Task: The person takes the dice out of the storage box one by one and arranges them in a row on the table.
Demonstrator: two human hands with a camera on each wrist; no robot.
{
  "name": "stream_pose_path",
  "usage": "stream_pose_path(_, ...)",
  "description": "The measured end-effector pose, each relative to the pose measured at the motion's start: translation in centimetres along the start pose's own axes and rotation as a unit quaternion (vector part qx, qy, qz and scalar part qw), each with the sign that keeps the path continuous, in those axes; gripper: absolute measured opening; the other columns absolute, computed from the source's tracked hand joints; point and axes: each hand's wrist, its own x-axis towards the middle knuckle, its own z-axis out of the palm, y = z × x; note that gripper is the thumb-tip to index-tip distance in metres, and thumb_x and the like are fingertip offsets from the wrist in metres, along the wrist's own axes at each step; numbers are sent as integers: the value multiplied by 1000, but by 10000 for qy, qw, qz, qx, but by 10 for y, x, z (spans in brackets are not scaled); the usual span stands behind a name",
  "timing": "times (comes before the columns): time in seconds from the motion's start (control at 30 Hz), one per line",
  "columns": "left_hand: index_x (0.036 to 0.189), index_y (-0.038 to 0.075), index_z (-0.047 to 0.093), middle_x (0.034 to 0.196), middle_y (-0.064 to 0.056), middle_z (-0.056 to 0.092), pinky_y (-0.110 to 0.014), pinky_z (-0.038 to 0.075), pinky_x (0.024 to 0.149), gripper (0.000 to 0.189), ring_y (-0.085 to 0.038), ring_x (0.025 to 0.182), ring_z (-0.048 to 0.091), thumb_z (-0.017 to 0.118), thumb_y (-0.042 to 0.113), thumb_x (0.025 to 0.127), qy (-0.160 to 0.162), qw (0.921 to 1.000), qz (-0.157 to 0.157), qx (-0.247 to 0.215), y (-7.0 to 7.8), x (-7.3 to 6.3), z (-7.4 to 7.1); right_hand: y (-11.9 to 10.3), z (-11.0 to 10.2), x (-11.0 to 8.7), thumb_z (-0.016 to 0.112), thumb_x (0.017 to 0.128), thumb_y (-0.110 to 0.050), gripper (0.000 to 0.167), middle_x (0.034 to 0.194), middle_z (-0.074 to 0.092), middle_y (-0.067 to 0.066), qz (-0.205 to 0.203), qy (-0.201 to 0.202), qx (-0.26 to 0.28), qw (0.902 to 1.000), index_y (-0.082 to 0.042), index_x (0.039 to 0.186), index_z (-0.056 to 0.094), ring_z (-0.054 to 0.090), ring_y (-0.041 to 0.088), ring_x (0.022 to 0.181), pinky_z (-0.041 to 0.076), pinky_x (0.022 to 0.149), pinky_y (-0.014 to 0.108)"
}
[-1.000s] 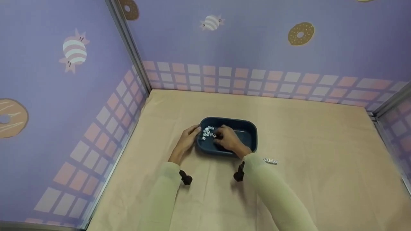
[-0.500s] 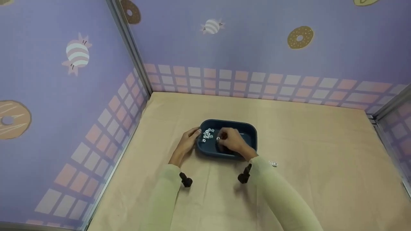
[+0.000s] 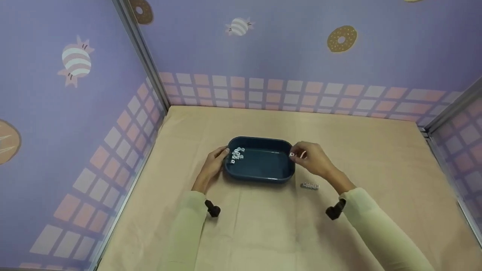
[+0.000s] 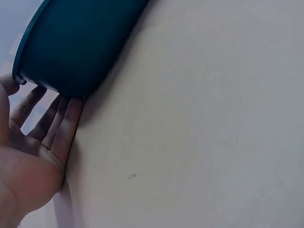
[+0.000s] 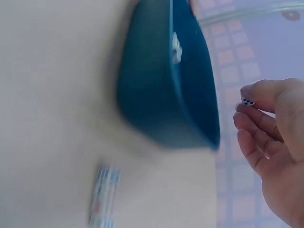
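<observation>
A dark blue rectangular tray [image 3: 260, 179] stands on the cloth. My left hand [image 3: 213, 164] holds its left end, with the thumb at the rim and the fingers [image 4: 66, 124] against the outer wall. Several white dice [image 3: 237, 155] lie heaped inside, by the left end. Just past the right rim, my right hand [image 3: 311, 159] pinches one white die [image 5: 247, 101] with black dots between thumb and forefinger. A short row of dice [image 3: 310, 186] sits on the cloth below that hand; in the right wrist view the row [image 5: 103, 197] is blurred.
A beige cloth [image 3: 256, 233] covers the table. Purple walls [image 3: 286, 49] printed with sweets and doughnuts enclose it at the back and sides. A metal post [image 3: 145, 56] marks the back left corner.
My right hand has come up out of the tray and moved right, past its rim, carrying one die. The left hand stays at the tray's left end. The view has shifted slightly.
</observation>
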Motion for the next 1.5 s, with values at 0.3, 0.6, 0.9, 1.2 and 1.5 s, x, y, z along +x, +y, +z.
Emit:
stream_pose_path(0.3, 154, 10, 57, 156, -15, 54, -51, 44, 114, 54, -33, 141, 54, 56, 44, 111, -141, 9998, -18, -132, 3, 0, -4, 39, -21, -65, 78, 95, -2, 9, 97, 73, 2, 32, 85, -445, 9990, -4, 103, 76, 70, 17, 85, 58, 72, 34)
stream_pose_path(0.6, 153, 11, 57, 155, -14, 55, -49, 43, 115, 54, -30, 141, 53, 56, 44, 111, -77, 10000, 20, -33, 3, 2, -5, 71, -17, -97, 81, 90, 5, 14, 97, 72, 7, 517, 176, -441, 9975, -2, 102, 77, 69, 21, 85, 58, 72, 34)
stream_pose_path(0.9, 152, 11, 58, 152, -13, 58, -48, 44, 114, 52, -28, 138, 55, 56, 43, 111, -16, 10000, 38, 49, 3, 1, -3, 76, -3, -114, 81, 90, 4, 15, 95, 70, 4, 818, -60, -472, 9955, -3, 103, 77, 66, 17, 84, 58, 74, 33)
stream_pose_path(1.2, 151, 14, 60, 151, -10, 59, -46, 47, 109, 52, -26, 134, 57, 56, 46, 110, -22, 10000, -41, -19, 2, 1, -3, 76, 0, -113, 79, 92, 4, 14, 94, 67, 2, 940, -197, -457, 9943, -3, 104, 76, 63, 17, 84, 56, 75, 34)
stream_pose_path(1.5, 150, 12, 60, 150, -12, 59, -48, 44, 113, 50, -28, 138, 56, 57, 43, 111, -99, 9999, 15, -108, 1, -2, -2, 80, 9, -120, 80, 93, 2, 16, 100, 67, 5, 1145, -152, -243, 9930, -4, 107, 77, 63, 17, 88, 53, 75, 27)
